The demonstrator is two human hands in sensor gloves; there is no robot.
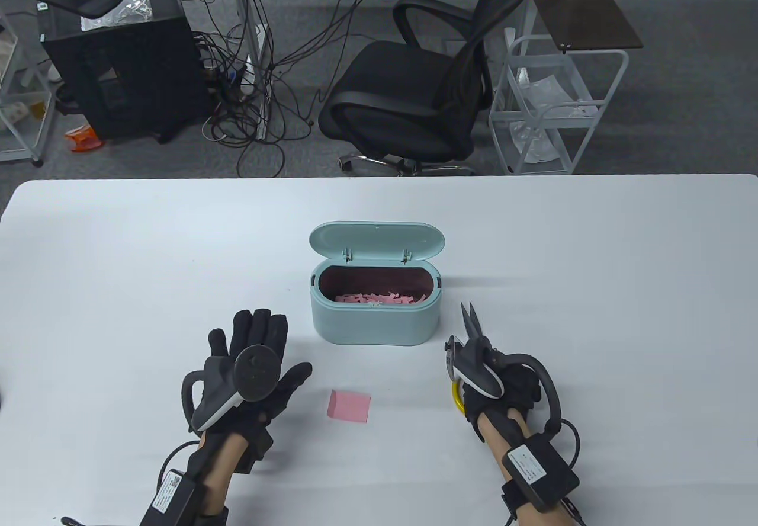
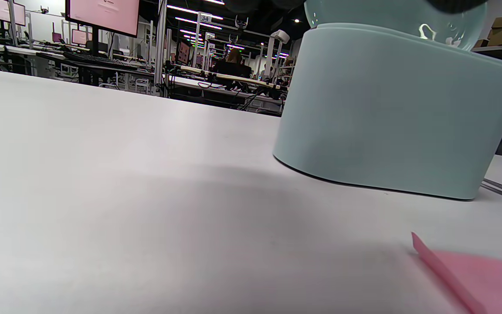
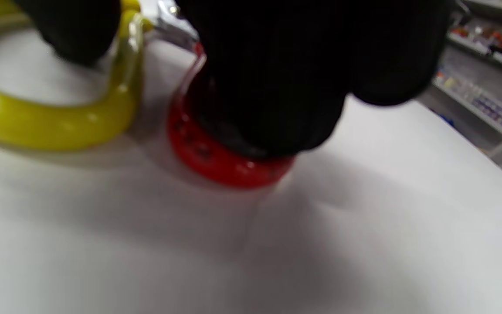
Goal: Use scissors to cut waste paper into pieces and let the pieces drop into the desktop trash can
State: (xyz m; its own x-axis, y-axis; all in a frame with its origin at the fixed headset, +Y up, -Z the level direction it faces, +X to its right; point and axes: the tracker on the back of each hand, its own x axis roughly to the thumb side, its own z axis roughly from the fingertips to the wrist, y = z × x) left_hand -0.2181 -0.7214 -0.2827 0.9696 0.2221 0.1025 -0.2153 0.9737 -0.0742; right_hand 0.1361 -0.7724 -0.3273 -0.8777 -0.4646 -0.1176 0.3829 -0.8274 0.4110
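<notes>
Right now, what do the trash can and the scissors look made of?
Trash can: likely plastic, smooth matte teal moulded shell with hinged lid. Scissors in the right hand: dark, probably metal blades; glossy yellow and red loops look plastic or rubber-coated.

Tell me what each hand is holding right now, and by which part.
The right hand grips the scissors by their yellow and red handle loops, blades pointing toward the trash can. The left hand lies open, holding nothing.
</notes>
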